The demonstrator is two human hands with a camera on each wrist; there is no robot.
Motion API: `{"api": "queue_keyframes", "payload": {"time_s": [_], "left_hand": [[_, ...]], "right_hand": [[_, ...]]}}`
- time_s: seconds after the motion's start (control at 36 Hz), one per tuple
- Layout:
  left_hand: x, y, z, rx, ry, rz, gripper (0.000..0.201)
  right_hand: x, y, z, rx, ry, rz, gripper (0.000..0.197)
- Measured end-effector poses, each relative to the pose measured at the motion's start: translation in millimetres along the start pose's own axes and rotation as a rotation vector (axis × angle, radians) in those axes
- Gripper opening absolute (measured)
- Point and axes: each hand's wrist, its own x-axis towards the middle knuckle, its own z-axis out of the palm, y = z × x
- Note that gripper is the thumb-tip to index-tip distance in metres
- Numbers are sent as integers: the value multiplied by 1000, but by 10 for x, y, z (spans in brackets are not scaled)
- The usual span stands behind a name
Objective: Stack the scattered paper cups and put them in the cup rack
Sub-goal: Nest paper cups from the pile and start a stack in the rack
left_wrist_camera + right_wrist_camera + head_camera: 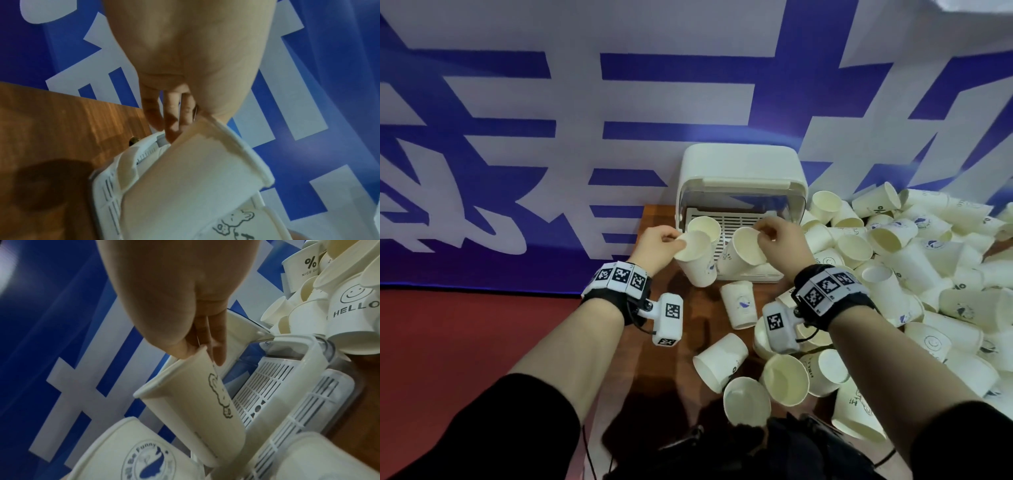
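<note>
A white cup rack (pixel 739 171) with a raised lid and slotted tray (pixel 265 382) stands at the back of the wooden table (pixel 664 322). My left hand (pixel 659 246) pinches the rim of a white paper cup (pixel 697 260) at the rack's front left; the same cup (pixel 185 186) fills the left wrist view. Another cup (pixel 703 228) stands in the rack behind it. My right hand (pixel 779 236) pinches the rim of a tilted cup (pixel 744 251) at the rack's front; this cup (pixel 193 410) bears a drawn figure.
A large heap of loose paper cups (pixel 914 267) covers the table's right side, with several more (pixel 739 370) lying near my forearms. A blue and white banner (pixel 585 120) hangs behind. Red floor (pixel 465 342) lies left of the table.
</note>
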Motion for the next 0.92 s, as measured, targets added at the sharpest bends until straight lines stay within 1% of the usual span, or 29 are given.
{"api": "queue_keyframes", "payload": {"time_s": [0.08, 0.22, 0.31, 0.36, 0.44, 0.58, 0.67, 0.81, 0.92], "left_hand": [[47, 54, -17, -63, 90, -15, 19], [147, 123, -46, -111, 254, -16, 16], [194, 195, -45, -132, 313, -2, 18], [229, 202, -37, -133, 341, -3, 15], [274, 188, 3, -132, 354, -14, 10], [339, 146, 93, -110, 350, -8, 13], [392, 121, 126, -92, 348, -14, 9], [516, 123, 161, -27, 324, -17, 8], [588, 133, 208, 3, 297, -2, 8]], "right_hand": [[10, -53, -63, 86, 82, 19, 26], [70, -137, -160, 241, 244, 14, 21], [127, -189, -169, 315, 327, 12, 19], [159, -234, -166, 348, 350, 2, 18], [194, -268, -134, 368, 341, -1, 17], [229, -311, -44, 431, 318, -12, 14], [271, -342, 5, 460, 329, -2, 15], [329, -372, 59, 480, 300, 9, 15], [359, -378, 108, 433, 280, 0, 13]]}}
